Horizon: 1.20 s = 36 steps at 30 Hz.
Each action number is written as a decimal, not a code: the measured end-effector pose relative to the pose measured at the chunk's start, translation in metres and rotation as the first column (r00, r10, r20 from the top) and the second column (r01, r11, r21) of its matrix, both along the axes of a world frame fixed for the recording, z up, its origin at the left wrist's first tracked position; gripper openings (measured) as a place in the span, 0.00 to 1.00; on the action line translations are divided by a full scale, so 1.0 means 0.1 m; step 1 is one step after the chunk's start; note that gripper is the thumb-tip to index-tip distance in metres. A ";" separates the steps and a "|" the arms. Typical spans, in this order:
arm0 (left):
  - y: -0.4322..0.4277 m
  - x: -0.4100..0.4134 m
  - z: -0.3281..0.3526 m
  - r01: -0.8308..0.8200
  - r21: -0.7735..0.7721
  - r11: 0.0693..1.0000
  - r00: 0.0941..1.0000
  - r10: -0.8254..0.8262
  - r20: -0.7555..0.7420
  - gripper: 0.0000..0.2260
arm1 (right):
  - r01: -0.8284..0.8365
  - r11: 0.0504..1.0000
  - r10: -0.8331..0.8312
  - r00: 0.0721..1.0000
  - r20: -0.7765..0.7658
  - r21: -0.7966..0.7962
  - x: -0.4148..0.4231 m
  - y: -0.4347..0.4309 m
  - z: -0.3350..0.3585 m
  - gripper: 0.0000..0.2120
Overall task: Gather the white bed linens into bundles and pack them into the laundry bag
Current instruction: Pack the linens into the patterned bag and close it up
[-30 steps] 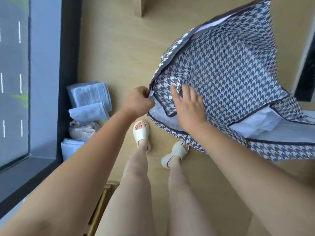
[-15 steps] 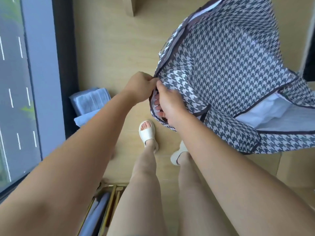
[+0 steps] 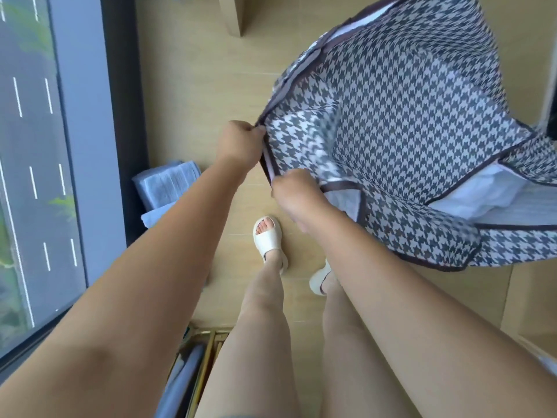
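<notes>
A large houndstooth laundry bag (image 3: 407, 116) with dark trim hangs in the air above the wooden floor, at the upper right. My left hand (image 3: 239, 143) pinches the bag's dark-trimmed edge at its near left corner. Just below it, my right hand (image 3: 297, 197) grips the same edge, fingers curled under the fabric. White linen (image 3: 476, 197) shows through an opening on the bag's right side. Folded white linens (image 3: 168, 185) lie stacked on the floor by the window, partly hidden behind my left arm.
A floor-to-ceiling window with a dark frame (image 3: 123, 116) runs along the left. A wooden furniture leg (image 3: 232, 13) stands at the top. A gold-framed rack (image 3: 205, 342) sits below, behind my legs. My feet in white slippers (image 3: 268, 236) stand on the wooden floor.
My right hand went from lying flat on the bag to gripping its edge below my left hand. The bag has been lifted and swung a little, and the view shifted toward the window.
</notes>
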<state>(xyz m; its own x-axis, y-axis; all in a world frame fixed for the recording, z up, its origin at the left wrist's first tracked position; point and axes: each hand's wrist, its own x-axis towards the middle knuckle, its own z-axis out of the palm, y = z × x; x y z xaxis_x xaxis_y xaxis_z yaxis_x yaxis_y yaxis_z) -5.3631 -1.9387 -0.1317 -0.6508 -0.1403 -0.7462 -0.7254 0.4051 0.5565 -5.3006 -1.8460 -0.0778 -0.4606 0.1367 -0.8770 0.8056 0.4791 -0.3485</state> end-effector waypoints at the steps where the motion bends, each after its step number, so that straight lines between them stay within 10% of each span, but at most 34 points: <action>1: -0.03 -0.03 0.00 -0.101 -0.002 0.995 0.995 0.101 0.021 0.15 | -0.072 0.997 0.071 0.997 0.026 0.018 0.07 0.01 0.06 0.11; 3: -0.03 -0.06 0.09 -0.172 0.018 0.985 0.982 0.170 0.084 0.13 | -0.196 0.972 0.198 0.980 -0.005 0.129 0.21 0.05 0.15 0.08; 9: 0.18 0.25 0.44 0.257 0.194 0.947 0.860 -0.315 0.401 0.16 | -0.217 0.900 0.326 0.910 -0.254 0.378 0.35 0.10 0.18 0.12; 18: 0.24 0.42 0.35 0.069 0.139 0.988 0.971 -0.098 0.217 0.13 | -0.496 0.650 0.644 0.762 -0.071 0.576 0.33 0.34 0.16 0.14; 28: 0.10 0.90 0.41 -0.044 0.252 0.967 0.924 -0.057 0.379 0.15 | -0.482 0.671 0.609 0.792 -0.048 0.564 0.61 -0.02 0.28 0.07; 34: 0.10 1.01 0.29 0.062 0.154 0.986 0.981 -0.088 0.172 0.14 | -0.691 0.202 0.937 0.342 0.068 0.694 0.51 -0.13 0.34 0.17; 36: 0.08 1.03 0.31 -0.009 0.156 0.988 0.989 -0.015 0.148 0.16 | -0.689 0.176 0.972 0.236 -0.012 0.703 0.40 0.04 0.35 0.20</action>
<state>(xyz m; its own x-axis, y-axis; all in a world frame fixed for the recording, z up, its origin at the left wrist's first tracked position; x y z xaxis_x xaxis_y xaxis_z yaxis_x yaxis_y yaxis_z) -5.2600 -1.9310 -0.1008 -0.5316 -0.0133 -0.8469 -0.8034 0.3245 0.4992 -5.2601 -1.8423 -0.0430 -0.8038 -0.2851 -0.5222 -0.3788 0.9221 0.0796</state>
